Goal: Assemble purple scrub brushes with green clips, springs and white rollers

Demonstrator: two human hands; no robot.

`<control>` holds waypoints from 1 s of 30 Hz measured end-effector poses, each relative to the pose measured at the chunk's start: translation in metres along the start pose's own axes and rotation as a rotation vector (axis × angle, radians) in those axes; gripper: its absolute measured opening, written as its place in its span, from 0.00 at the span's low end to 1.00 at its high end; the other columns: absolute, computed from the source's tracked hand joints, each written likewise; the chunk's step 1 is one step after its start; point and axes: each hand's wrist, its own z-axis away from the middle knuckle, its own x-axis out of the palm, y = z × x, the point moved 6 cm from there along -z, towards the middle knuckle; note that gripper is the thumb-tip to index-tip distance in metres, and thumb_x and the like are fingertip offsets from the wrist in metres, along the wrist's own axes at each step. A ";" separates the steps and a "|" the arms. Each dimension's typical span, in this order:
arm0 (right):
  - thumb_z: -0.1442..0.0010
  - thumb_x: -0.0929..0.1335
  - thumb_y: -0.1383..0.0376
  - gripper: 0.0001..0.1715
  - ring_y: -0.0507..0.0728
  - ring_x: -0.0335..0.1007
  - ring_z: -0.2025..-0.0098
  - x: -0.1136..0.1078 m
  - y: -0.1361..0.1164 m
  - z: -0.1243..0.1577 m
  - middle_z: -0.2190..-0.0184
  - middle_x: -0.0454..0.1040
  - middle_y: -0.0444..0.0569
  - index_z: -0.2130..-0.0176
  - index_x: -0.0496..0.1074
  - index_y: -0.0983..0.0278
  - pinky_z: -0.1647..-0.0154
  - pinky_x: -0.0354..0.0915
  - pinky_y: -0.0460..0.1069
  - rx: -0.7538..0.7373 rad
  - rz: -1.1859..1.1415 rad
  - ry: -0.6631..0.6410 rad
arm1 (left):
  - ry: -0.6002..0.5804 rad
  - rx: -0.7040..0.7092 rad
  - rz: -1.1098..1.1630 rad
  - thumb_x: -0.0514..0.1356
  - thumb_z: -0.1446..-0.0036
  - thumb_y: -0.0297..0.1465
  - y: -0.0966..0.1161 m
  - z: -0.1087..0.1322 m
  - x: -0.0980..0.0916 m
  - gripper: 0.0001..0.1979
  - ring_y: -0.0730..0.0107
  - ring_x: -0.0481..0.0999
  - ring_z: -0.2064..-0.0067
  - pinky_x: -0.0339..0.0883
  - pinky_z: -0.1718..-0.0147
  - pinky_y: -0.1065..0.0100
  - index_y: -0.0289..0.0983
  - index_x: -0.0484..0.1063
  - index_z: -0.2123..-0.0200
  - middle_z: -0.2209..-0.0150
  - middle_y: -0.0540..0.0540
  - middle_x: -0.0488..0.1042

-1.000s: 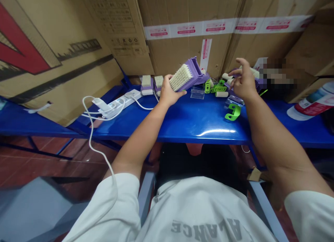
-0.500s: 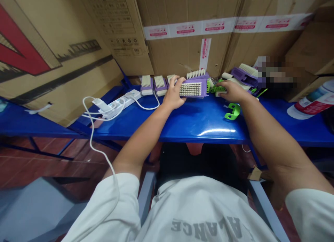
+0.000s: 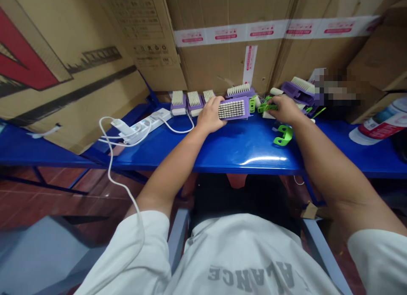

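Note:
My left hand grips the side of a purple bristle brush, which lies low over the blue table with its pale bristles facing up. My right hand is curled down over a bright green plastic clip, its fingertips pinching the clip. A white roller lies partly hidden under that hand. Another green clip rests on the table just below it. Several purple brushes stand in a row left of my left hand.
The blue table has a white power strip with tangled white cables at its left. Another purple brush lies at the back right, and a white bottle lies at the far right. Cardboard boxes form the back wall.
My left hand has lowered the brush from tilted to nearly flat, bristles up. My right hand has come down from raised with fingers spread onto the green clip.

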 end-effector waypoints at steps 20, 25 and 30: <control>0.42 0.80 0.53 0.21 0.78 0.80 0.47 -0.010 0.023 0.002 0.53 0.83 0.62 0.53 0.78 0.57 0.37 0.78 0.75 0.154 -0.039 0.174 | 0.002 0.006 0.003 0.75 0.51 0.22 -0.001 -0.001 0.001 0.38 0.37 0.79 0.30 0.81 0.33 0.45 0.46 0.73 0.37 0.31 0.39 0.79; 0.37 0.77 0.55 0.22 0.80 0.78 0.40 -0.015 0.023 0.001 0.48 0.81 0.64 0.46 0.79 0.58 0.32 0.75 0.76 0.158 -0.037 0.208 | 0.031 0.035 0.007 0.78 0.51 0.23 -0.002 -0.003 0.000 0.39 0.35 0.77 0.28 0.73 0.25 0.39 0.45 0.73 0.36 0.31 0.38 0.80; 0.33 0.75 0.55 0.25 0.81 0.77 0.36 -0.020 0.018 0.003 0.46 0.80 0.64 0.39 0.78 0.59 0.32 0.75 0.77 0.148 -0.057 0.253 | 0.067 0.035 0.046 0.78 0.50 0.22 -0.008 -0.008 0.000 0.39 0.37 0.76 0.26 0.68 0.20 0.38 0.45 0.74 0.35 0.30 0.38 0.80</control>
